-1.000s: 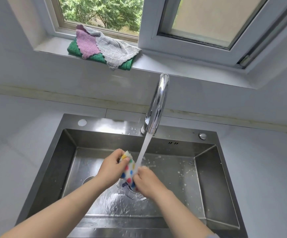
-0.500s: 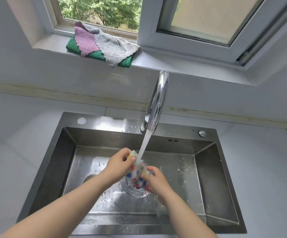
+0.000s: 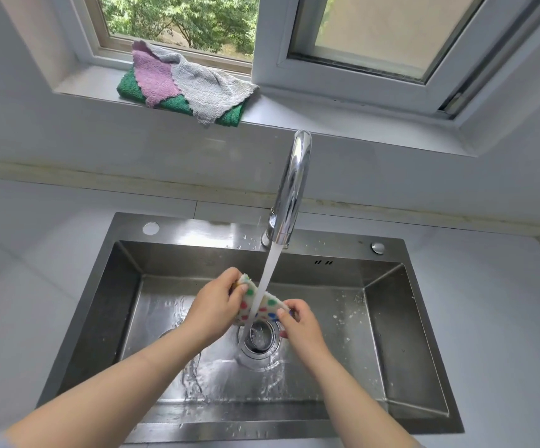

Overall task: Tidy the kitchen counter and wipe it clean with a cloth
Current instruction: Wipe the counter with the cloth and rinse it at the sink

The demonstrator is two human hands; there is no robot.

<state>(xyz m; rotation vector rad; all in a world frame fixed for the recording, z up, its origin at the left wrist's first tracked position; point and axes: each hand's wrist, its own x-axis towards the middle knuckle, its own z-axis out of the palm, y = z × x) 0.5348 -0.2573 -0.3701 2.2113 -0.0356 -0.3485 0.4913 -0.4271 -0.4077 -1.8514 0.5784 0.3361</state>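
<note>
Since 0.5 s ago I have drawn my 2 hands apart, so the soft white cloth with red, green, blue and yellow dots [image 3: 273,305], bunched up then, now spans the gap between them. My left hand [image 3: 215,307] pinches its upper left corner with curled fingers and thumb. My right hand [image 3: 301,326] grips the lower right end the same way. I hold it stretched like this so the white stream of water [image 3: 273,263] strikes its middle and runs through it rather than round a wad. The stream falls from the curved chrome tap [image 3: 291,189] just beyond my hands. I keep the cloth directly above the round steel drain [image 3: 260,342], so the runoff goes straight down and stays inside the square stainless steel sink [image 3: 388,318]. The pale counter [image 3: 488,318] lies to either side of my arms. I judge it is still to be wiped, this being only the wetting step. Far beyond my left hand, a folded pile of green, pink and grey cloths [image 3: 181,85] sits on the white windowsill [image 3: 326,114], out of the splash.
</note>
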